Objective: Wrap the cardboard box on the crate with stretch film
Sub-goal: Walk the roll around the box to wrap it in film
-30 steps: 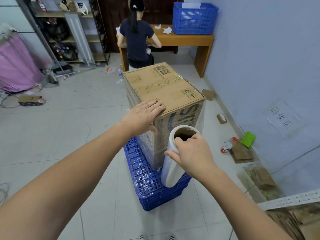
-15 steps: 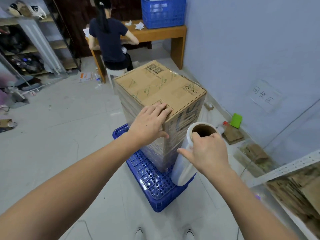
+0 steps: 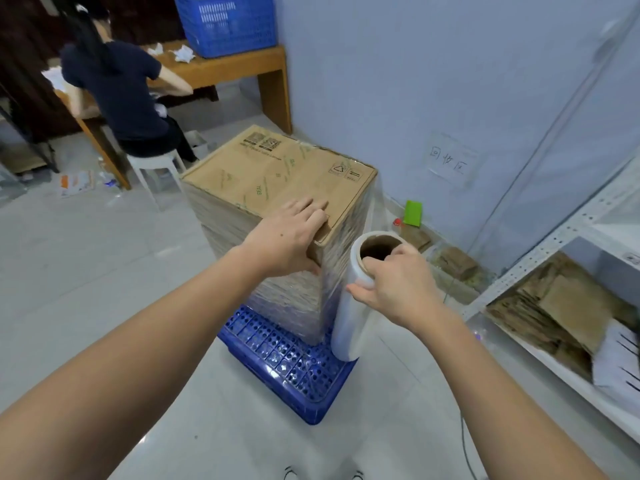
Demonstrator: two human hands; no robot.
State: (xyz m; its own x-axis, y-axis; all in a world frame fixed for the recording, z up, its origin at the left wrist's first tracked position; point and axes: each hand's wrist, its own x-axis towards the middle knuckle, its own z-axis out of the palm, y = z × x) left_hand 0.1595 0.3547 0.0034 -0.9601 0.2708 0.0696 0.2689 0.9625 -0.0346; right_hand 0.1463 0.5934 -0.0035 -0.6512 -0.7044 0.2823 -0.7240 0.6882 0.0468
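A tall brown cardboard box (image 3: pixel 277 171) stands upright on an overturned blue plastic crate (image 3: pixel 277 355) on the floor. Clear stretch film covers the box's sides. My left hand (image 3: pixel 287 233) lies flat on the near top corner of the box, thumb down the side. My right hand (image 3: pixel 391 282) grips the top of a stretch film roll (image 3: pixel 349 323), thumb in its cardboard core. The roll hangs upright beside the box's near right edge, and a sheet of film runs from it along the right face.
A person in dark clothes sits on a white stool (image 3: pixel 156 168) at a wooden table (image 3: pixel 228 67) behind the box. A blue basket (image 3: pixel 225 22) sits on that table. The wall is close on the right, with a white metal shelf (image 3: pixel 561 306) holding flattened cardboard.
I have moved around the box toward the right. The roll has travelled with my right hand from the front face to the right corner. My left hand stays on the top corner.
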